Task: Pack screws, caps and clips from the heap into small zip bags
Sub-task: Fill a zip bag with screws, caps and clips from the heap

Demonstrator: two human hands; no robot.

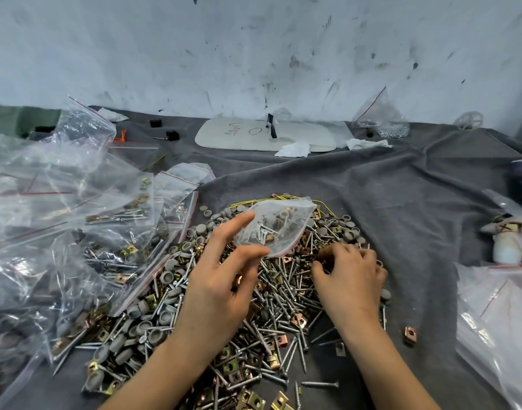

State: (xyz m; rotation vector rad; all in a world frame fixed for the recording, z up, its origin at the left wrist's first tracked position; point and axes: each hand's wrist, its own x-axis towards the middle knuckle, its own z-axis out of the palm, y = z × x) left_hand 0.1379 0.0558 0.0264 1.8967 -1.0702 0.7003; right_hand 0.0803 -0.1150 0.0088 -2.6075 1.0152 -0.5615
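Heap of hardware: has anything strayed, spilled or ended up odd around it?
One copper clip lies alone on the grey cloth right of the heap; a lone screw strays near its front edge. Nothing looks damaged.

Illumination: bright, cool and diffuse, from overhead. The white wall (254, 39) is the brightest area and is not blown out.

Shadows: soft and shallow, directly beneath the left hand (221, 279) and right hand (351, 276) on the heap (283, 306).

Glare: white streaks across the clear bags (47, 208) at left.

Sharpness: centre crisp; the bags at left and the lower-left corner are smeared. The small zip bag (276, 226) pinched by the left hand is slightly soft.

Distortion: wide-angle; the back edge of the counter (416, 187) bows and the margins stretch.
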